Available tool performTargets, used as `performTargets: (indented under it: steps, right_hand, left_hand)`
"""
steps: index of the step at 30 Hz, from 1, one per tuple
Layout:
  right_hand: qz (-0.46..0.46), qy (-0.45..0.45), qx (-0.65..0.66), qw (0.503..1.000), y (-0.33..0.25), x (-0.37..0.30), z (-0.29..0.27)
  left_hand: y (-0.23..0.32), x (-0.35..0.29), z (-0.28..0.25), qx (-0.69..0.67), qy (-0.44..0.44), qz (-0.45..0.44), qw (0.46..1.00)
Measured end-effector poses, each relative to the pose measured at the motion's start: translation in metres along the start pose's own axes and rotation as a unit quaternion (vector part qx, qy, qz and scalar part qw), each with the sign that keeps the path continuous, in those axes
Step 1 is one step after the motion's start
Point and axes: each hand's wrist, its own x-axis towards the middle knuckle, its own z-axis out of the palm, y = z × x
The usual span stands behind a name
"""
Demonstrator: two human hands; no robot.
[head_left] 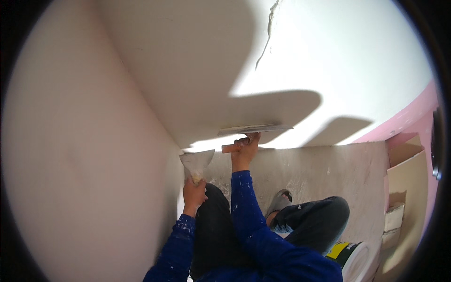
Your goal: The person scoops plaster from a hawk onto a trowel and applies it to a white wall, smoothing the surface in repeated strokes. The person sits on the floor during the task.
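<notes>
My right hand (246, 151) is closed round the orange-brown handle of a plastering trowel (263, 128). The trowel's long thin blade lies along the lower part of the white wall (183, 66) ahead, with a pale strip of paste along its upper edge. Lower and to the left, my left hand (193, 195) grips a wide putty knife (197, 162) by its handle, blade pointing away from me. That blade sits close to the corner where the left wall (84, 141) meets the wall ahead. Both blue sleeves carry white specks.
A ragged crack (269, 30) runs down the sunlit wall above. Grey floor (319, 169) with white smears lies below. At the lower right is a black, yellow and white bucket (354, 261). Boards (411, 183) and pale blocks (393, 217) stand by the pink right wall (423, 105).
</notes>
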Motion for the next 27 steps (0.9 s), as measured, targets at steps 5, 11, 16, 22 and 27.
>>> performTargets:
  steps: [5,11,16,22,27]
  right_hand:
    - [-0.063,-0.068,-0.007,0.996,-0.057,-0.031,0.07]
    - [-0.175,-0.18,-0.042,0.967,-0.153,-0.078,0.2]
    - [-0.187,-0.229,-0.026,0.955,-0.23,-0.1,0.287]
    - [-0.271,-0.405,-0.001,0.873,-0.281,-0.127,0.387]
    - [-0.306,-0.476,-0.044,0.823,-0.297,-0.127,0.375]
  left_hand:
    - [-0.01,0.006,-0.001,0.011,-0.002,0.026,1.0]
    - [-0.021,0.016,-0.004,0.007,0.012,0.047,0.999]
    - [-0.039,0.032,0.001,0.043,0.026,0.046,0.998]
    - [-0.054,0.052,0.007,0.019,0.003,0.044,0.999]
    - [-0.049,0.049,0.007,0.05,0.03,0.087,0.995]
